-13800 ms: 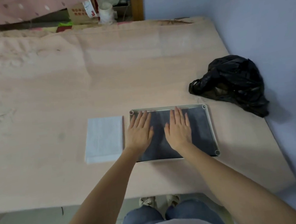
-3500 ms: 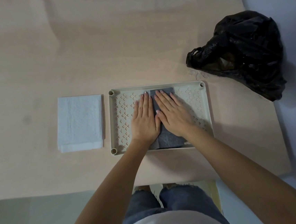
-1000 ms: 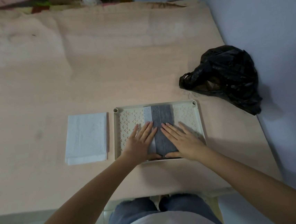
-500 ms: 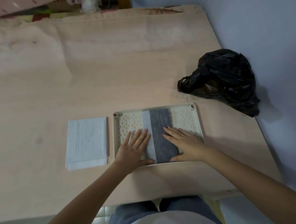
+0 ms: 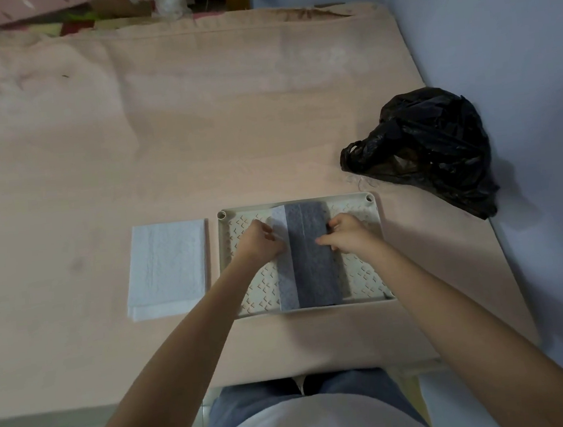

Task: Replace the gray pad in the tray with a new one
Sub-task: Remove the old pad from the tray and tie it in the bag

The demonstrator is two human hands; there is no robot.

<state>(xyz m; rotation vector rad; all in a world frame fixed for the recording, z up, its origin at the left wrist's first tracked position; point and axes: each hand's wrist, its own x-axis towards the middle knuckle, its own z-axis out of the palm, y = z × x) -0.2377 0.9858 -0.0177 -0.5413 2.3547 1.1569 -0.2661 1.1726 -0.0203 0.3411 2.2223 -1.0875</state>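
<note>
My hands have slid up from the tray's [image 5: 381,245] near edge: left hand [image 5: 258,241] and right hand [image 5: 345,233] now pinch the folded gray pad [image 5: 312,262] mid-tray. Lifting out remains; new pad [image 5: 168,269] waits beside the tray's left edge.

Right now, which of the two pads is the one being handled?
The gray pad, folded into a strip inside the tray, gripped by both hands. The white pad lies untouched left of the tray.

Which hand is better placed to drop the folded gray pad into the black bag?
Right hand: it grips the gray pad's right edge, the side where the black bag lies.
</note>
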